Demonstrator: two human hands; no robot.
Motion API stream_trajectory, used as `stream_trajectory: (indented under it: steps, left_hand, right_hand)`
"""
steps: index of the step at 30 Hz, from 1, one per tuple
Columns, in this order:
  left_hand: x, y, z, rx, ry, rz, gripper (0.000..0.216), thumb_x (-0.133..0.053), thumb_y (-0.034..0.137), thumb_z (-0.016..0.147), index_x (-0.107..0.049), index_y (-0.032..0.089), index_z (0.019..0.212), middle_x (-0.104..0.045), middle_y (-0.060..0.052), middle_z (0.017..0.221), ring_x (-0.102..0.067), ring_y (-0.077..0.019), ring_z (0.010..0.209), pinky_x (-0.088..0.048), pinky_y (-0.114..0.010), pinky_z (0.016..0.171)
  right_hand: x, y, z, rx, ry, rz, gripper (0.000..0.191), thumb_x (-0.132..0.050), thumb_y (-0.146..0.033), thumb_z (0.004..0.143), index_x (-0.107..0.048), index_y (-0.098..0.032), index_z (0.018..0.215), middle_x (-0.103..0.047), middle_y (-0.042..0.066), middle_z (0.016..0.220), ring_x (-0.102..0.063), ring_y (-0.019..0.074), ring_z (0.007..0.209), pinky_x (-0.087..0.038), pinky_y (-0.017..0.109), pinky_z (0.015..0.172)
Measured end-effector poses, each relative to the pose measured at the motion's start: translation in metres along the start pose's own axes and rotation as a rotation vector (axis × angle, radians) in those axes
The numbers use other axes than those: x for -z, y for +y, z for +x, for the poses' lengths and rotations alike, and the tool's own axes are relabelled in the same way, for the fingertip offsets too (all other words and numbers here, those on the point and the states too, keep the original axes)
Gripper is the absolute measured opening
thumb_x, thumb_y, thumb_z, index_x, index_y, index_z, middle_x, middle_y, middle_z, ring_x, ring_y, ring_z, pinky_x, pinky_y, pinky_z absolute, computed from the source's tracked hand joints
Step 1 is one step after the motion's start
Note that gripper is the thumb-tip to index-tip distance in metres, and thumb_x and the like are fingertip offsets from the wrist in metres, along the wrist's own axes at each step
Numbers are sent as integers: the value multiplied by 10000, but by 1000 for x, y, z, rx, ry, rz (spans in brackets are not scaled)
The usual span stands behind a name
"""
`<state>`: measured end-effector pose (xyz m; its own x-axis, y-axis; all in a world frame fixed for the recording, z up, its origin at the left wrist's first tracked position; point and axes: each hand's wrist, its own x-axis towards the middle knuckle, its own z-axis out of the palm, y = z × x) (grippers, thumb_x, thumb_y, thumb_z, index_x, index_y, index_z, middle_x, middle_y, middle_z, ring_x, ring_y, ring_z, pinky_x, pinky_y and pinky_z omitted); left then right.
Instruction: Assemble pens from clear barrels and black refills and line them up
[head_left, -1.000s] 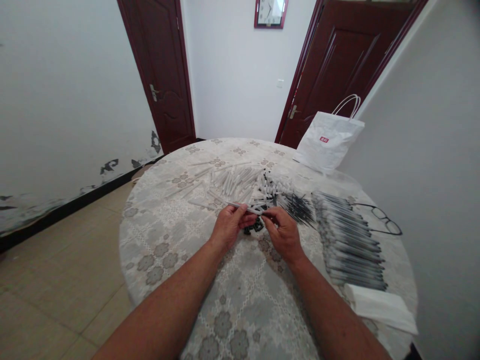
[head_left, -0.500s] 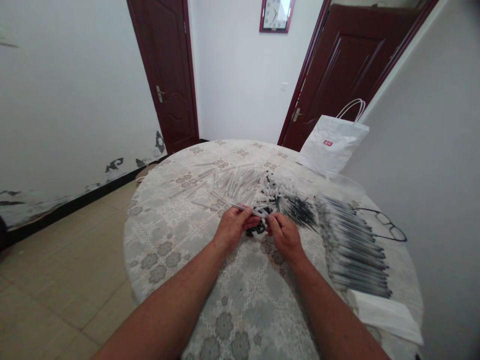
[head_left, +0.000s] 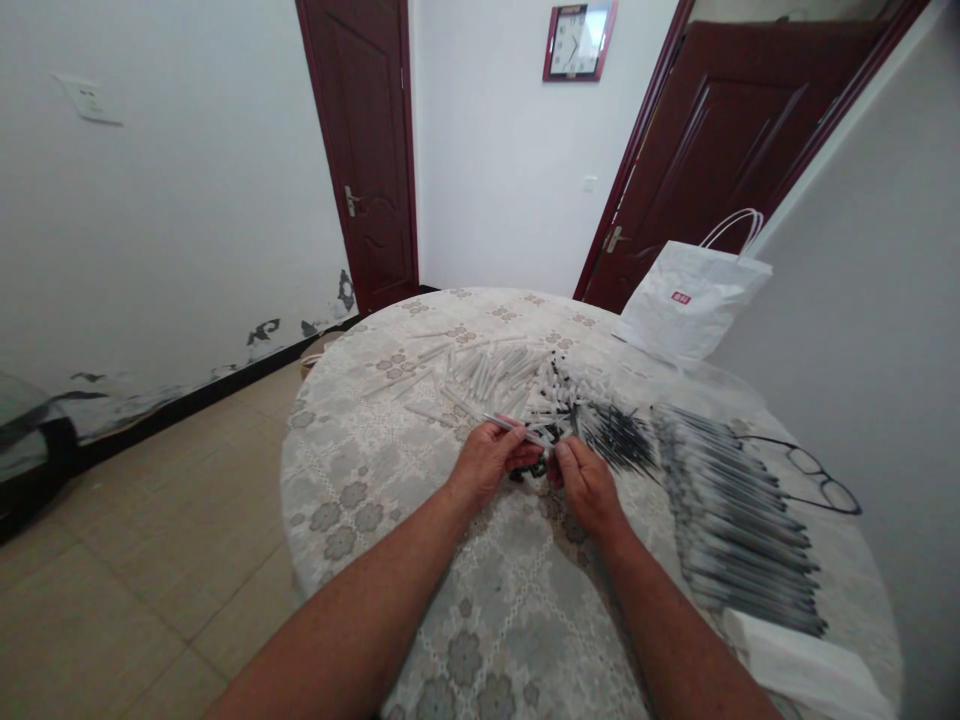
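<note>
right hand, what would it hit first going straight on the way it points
For the right hand, most likely the slim tube held in the left hand; depth there is unclear.

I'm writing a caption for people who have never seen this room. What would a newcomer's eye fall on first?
Probably the bare hands over the round table: the left hand holds a slim pale tube, and the right hand pinches its end. Next, perhaps, the long row of slim grey pens on the table's right side, and the white bag standing beyond it.
</note>
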<state>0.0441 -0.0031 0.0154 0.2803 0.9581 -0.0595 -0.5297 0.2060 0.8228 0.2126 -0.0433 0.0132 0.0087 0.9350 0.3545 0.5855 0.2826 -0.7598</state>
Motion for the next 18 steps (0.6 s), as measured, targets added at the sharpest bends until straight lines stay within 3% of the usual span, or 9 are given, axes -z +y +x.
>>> stream_trajectory:
  steps: [3,9,13,18]
  left_hand:
    - [-1,1,0,-5,11,6,299,-762,321,798,-593,148,973,-755,-109,903,-740,-197,764,-599,-363,775]
    - [0,2,1,-47,13,-5,286,-760,338,802,-595,151,941,-753,-99,888,-739,-194,762,-596,-369,803]
    - [1,1,1,-30,-5,1,295,-763,336,801,-592,158,963,-753,-91,877,-739,-197,755,-599,-379,795]
    - [1,0,0,-7,-31,3,306,-766,343,800,-593,163,977,-752,-91,893,-740,-199,768,-598,-374,785]
  right_hand:
    - [-2,1,0,-47,-11,80,424,-342,-460,1018,-559,-213,750,-604,4,636,-567,157,570,-420,270,577]
    - [-1,1,-2,0,58,72,243,-506,-432,955,-569,-217,1049,-674,20,847,-626,178,714,-461,279,669]
    - [1,-4,-2,37,35,-15,220,-462,-395,977,-578,-219,912,-636,4,752,-590,172,699,-426,273,664]
    - [0,-3,0,17,-15,47,405,-347,-408,1021,-534,-220,715,-579,-8,637,-542,149,601,-397,262,603]
